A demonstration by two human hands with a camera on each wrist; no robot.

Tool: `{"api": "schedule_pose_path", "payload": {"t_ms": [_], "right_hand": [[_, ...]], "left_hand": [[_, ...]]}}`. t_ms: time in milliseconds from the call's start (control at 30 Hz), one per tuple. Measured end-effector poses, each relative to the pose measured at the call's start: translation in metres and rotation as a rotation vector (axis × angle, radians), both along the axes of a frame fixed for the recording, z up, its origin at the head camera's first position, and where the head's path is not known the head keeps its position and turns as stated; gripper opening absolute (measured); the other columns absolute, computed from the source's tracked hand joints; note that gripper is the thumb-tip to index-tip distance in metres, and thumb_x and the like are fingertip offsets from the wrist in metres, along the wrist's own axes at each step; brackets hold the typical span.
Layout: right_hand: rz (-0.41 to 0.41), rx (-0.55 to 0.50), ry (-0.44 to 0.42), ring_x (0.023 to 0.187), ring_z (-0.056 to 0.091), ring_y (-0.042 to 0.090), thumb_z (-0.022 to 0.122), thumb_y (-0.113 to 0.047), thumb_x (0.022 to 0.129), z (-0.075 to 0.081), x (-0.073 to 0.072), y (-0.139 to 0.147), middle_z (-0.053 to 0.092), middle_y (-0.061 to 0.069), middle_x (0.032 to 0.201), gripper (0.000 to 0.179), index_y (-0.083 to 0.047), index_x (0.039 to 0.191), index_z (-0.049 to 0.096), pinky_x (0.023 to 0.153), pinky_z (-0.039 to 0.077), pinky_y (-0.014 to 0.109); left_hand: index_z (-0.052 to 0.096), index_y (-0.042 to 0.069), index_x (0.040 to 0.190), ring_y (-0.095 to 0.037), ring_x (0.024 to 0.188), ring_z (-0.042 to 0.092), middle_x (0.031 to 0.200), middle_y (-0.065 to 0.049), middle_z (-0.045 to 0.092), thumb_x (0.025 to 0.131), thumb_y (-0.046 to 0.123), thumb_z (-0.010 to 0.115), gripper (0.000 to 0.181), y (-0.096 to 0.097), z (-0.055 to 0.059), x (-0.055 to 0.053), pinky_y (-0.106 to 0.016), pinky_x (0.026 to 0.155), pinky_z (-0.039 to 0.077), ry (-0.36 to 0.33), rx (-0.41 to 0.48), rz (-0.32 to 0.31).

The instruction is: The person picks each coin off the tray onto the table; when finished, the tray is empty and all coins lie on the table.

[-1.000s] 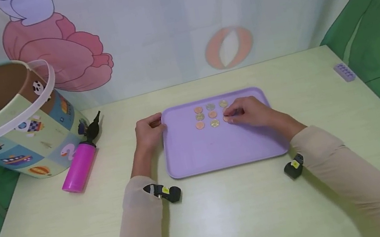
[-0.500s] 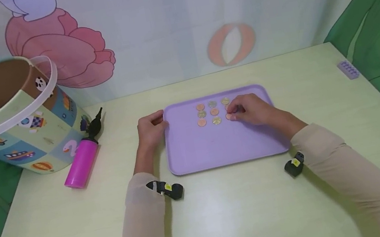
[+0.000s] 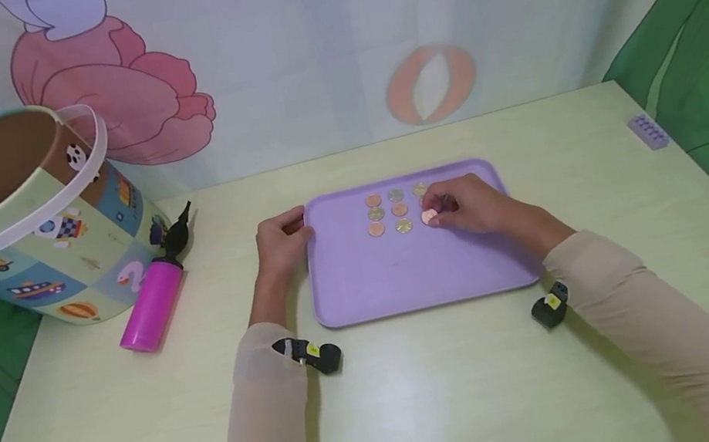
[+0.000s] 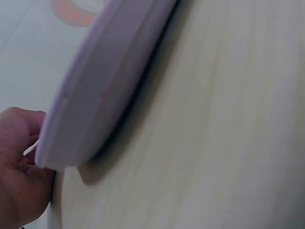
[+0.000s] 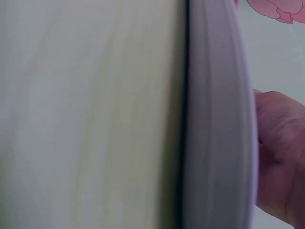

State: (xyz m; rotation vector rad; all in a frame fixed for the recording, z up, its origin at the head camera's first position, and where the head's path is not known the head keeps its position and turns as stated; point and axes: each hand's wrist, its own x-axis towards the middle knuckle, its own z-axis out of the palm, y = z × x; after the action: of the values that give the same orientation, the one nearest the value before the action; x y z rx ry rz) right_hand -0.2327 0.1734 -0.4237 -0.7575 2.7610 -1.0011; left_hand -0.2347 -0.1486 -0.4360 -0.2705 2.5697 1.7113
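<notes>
A lilac tray (image 3: pixel 366 289) lies on the table, bearing several coins in neat rows, copper, gold and silver in colour. At its left rim my left hand (image 3: pixel 283 247) holds the edge; the left wrist view shows the hand (image 4: pixel 24 167) curled at the tray's corner. Over the right side of the tray, my right hand (image 3: pixel 475 205) pinches a copper coin (image 3: pixel 429 216) between thumb and fingers. This coin is at the right end of the nearest row, beside a gold coin (image 3: pixel 404 226). The right hand partly covers the right column; in the right wrist view the tray wall hides its fingertips.
Back left on the table stands a large patterned bucket (image 3: pixel 92 249) with a pale handle. A magenta hand pump (image 3: pixel 153 305) with a black nozzle lies beside it. A small purple toy brick (image 3: pixel 648 132) is near the far right edge. A printed curtain (image 3: pixel 273 70) hangs behind.
The right fingers have shifted slightly, so more of the copper coin shows now. My left hand stays at the tray rim. The whole head view has shifted a little.
</notes>
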Motion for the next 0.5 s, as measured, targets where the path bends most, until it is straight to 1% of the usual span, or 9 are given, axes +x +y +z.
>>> {"api": "schedule_pose_path", "payload": {"t_ms": [167, 300, 367, 500], "right_hand": [[0.030, -0.001, -0.021, 0.074, 0.053, 0.015, 0.076, -0.005, 0.088, 0.0018, -0.0010, 0.0023, 0.073, 0.010, 0.089, 0.019, -0.005, 0.107, 0.076, 0.067, 0.043, 0.020], [0.053, -0.005, -0.048, 0.074, 0.050, 0.014, 0.075, -0.007, 0.089, 0.0028, -0.0020, 0.0033, 0.076, 0.011, 0.094, 0.022, -0.005, 0.111, 0.078, 0.065, 0.040, 0.018], [0.052, 0.002, -0.058, 0.075, 0.050, 0.014, 0.075, -0.007, 0.090, 0.0027, -0.0030, 0.0039, 0.076, 0.011, 0.094, 0.023, -0.005, 0.113, 0.078, 0.065, 0.039, 0.018], [0.038, 0.026, -0.086, 0.078, 0.051, 0.015, 0.076, -0.008, 0.089, 0.0034, -0.0041, 0.0045, 0.073, 0.009, 0.089, 0.027, -0.004, 0.115, 0.077, 0.067, 0.041, 0.019]], "left_hand": [[0.062, -0.001, 0.137, -0.028, 0.121, 0.063, 0.134, -0.020, 0.067, 0.091, -0.002, 0.062, 0.046, 0.0000, 0.0014, 0.0009, -0.037, 0.107, 0.054, 0.002, 0.000, -0.007], [0.062, -0.001, 0.136, -0.028, 0.120, 0.064, 0.133, -0.021, 0.068, 0.090, -0.003, 0.063, 0.046, -0.0003, 0.0011, 0.0007, -0.037, 0.107, 0.054, 0.011, -0.003, -0.005], [0.062, -0.001, 0.136, -0.028, 0.119, 0.064, 0.133, -0.021, 0.068, 0.090, -0.003, 0.063, 0.046, -0.0004, 0.0010, 0.0004, -0.037, 0.107, 0.054, 0.016, -0.009, -0.005], [0.062, -0.001, 0.136, -0.028, 0.120, 0.064, 0.133, -0.021, 0.067, 0.090, -0.003, 0.062, 0.046, -0.0001, 0.0013, 0.0004, -0.037, 0.107, 0.054, 0.015, -0.014, -0.007]]}}
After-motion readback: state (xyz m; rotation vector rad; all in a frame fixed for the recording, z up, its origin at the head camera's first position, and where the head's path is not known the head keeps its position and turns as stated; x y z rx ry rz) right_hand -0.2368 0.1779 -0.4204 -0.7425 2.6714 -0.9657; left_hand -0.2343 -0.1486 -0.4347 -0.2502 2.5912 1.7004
